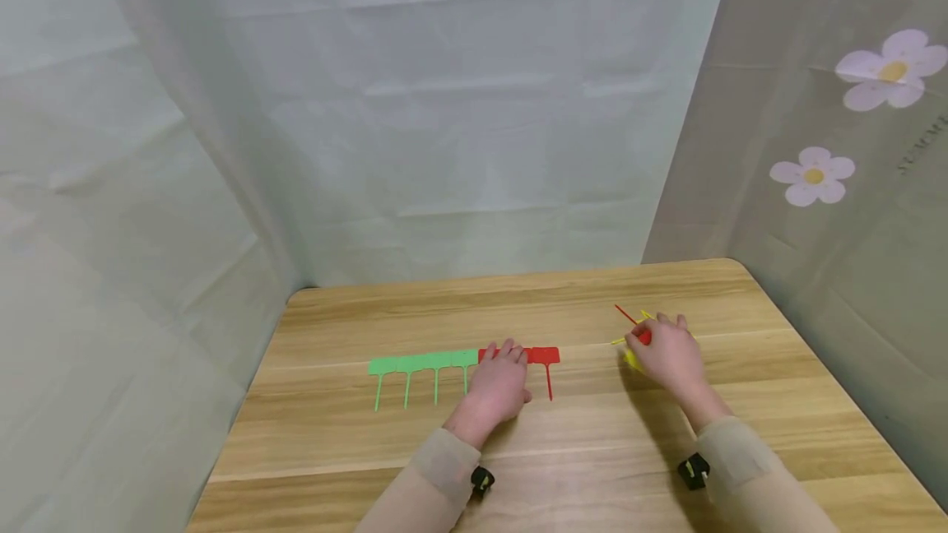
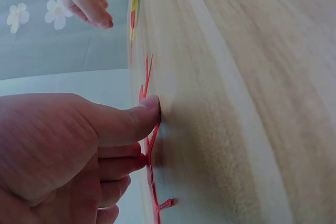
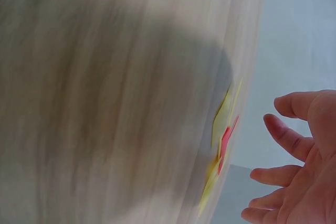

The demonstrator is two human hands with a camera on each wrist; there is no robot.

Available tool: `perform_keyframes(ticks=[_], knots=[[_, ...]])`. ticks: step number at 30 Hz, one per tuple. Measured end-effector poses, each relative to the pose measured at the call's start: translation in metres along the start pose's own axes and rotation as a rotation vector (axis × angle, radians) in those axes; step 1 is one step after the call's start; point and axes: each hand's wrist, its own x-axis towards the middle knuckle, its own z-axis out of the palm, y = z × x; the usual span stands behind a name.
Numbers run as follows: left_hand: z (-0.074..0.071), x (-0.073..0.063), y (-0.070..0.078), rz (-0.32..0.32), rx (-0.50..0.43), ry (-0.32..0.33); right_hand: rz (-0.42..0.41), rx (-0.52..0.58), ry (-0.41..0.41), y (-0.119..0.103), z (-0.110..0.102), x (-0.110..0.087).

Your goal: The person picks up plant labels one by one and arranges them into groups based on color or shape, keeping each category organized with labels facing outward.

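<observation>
A row of flat plastic tags with thin stems lies on the wooden table: several green tags (image 1: 422, 362) on the left, then red tags (image 1: 546, 354) on the right. My left hand (image 1: 499, 385) rests over the red part and hides some of it. Its thumb and fingertips touch the red pieces in the left wrist view. Farther right, my right hand (image 1: 672, 356) hovers above a loose pile with a red tag (image 1: 646, 337) and yellow tags (image 1: 632, 360). The right wrist view shows its fingers spread and apart from the pile (image 3: 223, 140), holding nothing.
The wooden table (image 1: 333, 451) has rounded back corners. Pale cloth (image 1: 474, 122) hangs behind it and at the left, and a flowered curtain (image 1: 807, 270) hangs along the right side. A small black device (image 1: 694, 471) is at the right wrist.
</observation>
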Motion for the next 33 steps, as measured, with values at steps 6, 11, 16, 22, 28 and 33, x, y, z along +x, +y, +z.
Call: perform_keyframes(ticks=[6, 11, 16, 22, 28, 33], knots=[[0.001, 0.000, -0.001, 0.006, 0.001, 0.019, 0.038, 0.002, -0.041, 0.008, -0.004, -0.002], [0.002, 0.000, 0.000, 0.006, -0.006, 0.027, 0.030, 0.007, -0.033, 0.011, -0.008, -0.003], [0.003, 0.000, -0.001, 0.008, -0.011, 0.034, 0.025, -0.003, -0.037, 0.010, -0.011, -0.002], [-0.001, -0.003, -0.002, 0.040, -0.028, 0.072, 0.026, 0.002, -0.033, 0.007, -0.012, -0.002], [-0.007, 0.000, 0.007, 0.093, -0.042, 0.134, 0.042, 0.016, -0.024, 0.013, -0.016, -0.002], [-0.007, 0.005, 0.021, 0.109, -0.021, 0.117, 0.065, 0.007, -0.062, 0.016, -0.016, -0.005]])
